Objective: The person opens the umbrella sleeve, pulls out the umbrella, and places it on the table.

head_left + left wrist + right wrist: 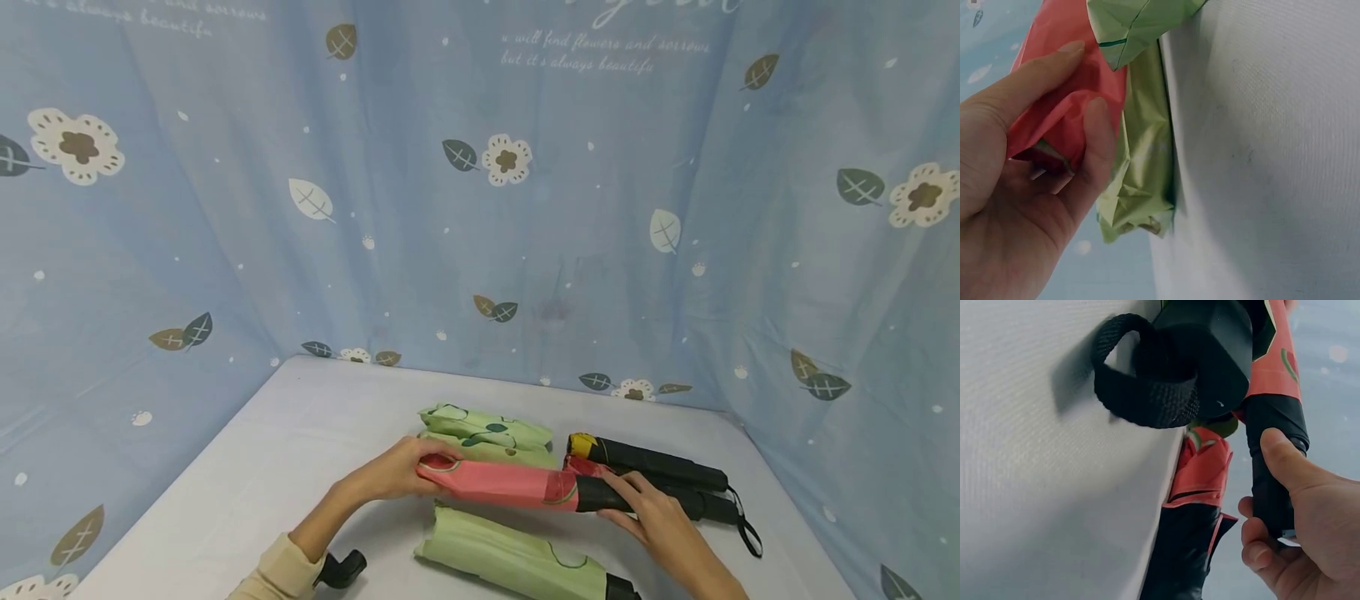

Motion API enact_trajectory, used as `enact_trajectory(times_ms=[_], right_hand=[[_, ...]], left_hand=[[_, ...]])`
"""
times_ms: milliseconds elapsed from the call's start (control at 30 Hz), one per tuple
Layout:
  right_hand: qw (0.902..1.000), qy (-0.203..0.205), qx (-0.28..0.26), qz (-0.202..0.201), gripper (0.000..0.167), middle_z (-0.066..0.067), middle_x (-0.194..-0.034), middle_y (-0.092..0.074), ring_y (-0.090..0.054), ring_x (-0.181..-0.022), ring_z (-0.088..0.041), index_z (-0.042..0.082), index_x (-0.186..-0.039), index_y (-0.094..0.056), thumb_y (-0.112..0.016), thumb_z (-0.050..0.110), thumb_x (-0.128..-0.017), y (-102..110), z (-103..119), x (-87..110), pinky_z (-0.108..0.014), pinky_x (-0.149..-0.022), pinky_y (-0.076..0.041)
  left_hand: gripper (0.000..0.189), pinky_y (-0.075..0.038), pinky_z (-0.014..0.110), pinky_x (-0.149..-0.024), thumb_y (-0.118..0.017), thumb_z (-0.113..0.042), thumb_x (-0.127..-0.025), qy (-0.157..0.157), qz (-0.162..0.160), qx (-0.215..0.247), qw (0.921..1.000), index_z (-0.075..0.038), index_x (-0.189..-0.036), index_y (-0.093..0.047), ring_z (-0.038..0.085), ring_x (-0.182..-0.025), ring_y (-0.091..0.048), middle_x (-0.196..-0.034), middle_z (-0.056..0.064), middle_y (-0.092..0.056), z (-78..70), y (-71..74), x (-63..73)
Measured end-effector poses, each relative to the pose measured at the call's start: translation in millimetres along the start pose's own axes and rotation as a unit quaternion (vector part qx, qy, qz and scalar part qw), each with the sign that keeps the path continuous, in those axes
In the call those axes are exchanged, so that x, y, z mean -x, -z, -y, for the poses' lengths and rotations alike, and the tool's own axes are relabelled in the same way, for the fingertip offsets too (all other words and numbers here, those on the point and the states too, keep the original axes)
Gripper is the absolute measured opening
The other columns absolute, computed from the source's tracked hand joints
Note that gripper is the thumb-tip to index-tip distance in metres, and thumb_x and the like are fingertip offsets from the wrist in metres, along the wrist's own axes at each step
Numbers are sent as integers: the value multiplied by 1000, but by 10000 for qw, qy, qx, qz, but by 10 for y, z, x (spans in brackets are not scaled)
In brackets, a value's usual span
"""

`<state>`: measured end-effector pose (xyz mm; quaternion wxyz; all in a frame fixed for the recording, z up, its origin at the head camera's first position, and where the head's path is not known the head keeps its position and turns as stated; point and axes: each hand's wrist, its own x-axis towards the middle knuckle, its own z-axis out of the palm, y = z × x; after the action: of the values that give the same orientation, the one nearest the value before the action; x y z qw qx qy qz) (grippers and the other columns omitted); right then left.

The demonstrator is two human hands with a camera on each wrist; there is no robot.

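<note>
A red folded umbrella (502, 485) with a black end is held level between my two hands, above the white table. At its red end, my left hand (401, 471) pinches the cloth between thumb and fingers, as the left wrist view shows on the red fabric (1082, 81). My right hand (663, 525) grips the black end; in the right wrist view its thumb lies along the black section (1275, 415). Just in front lies a green folded umbrella (517, 552) with a black handle. Behind the red one are more green folded umbrellas (487, 427).
To the right lie a black umbrella with a yellow end (652, 460) and a red-and-black one (701, 504), partly hidden. A black curved object (343, 569) sits beside the left sleeve. Blue patterned curtains (420, 250) surround the white table (315, 408).
</note>
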<state>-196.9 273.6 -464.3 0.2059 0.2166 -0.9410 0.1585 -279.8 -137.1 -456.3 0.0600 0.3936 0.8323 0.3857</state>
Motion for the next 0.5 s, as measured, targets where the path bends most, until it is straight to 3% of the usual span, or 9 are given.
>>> enact_trajectory(times_ms=[133, 367, 500], right_hand=[[9999, 6, 4, -129, 49, 3, -101, -62, -55, -67, 2, 13, -126, -66, -77, 31, -82, -9, -15, 32, -20, -53, -43], [9989, -393, 236, -4, 48, 5, -100, -61, -53, -67, 3, 16, -125, -67, -76, 36, -82, 11, -30, 66, -21, -54, -44], [9980, -549, 295, 79, 48, 5, -102, -61, -55, -69, 1, 17, -125, -67, -76, 37, -83, 40, -47, 88, -22, -55, -45]], left_hand=[[49, -53, 23, -87, -79, -35, -82, -141, -75, -129, 9998, -23, -127, -64, 6, -106, -64, -122, -6, -68, -2, 1, 11], [48, -52, 21, -69, -80, -32, -82, -396, -261, -269, 9985, -20, -127, -65, 7, -100, -60, -121, -6, -67, -7, 37, 45], [44, -50, 21, -75, -79, -27, -84, -461, -324, -422, 9975, -21, -125, -66, 7, -102, -60, -120, -6, -68, 9, 56, 60]])
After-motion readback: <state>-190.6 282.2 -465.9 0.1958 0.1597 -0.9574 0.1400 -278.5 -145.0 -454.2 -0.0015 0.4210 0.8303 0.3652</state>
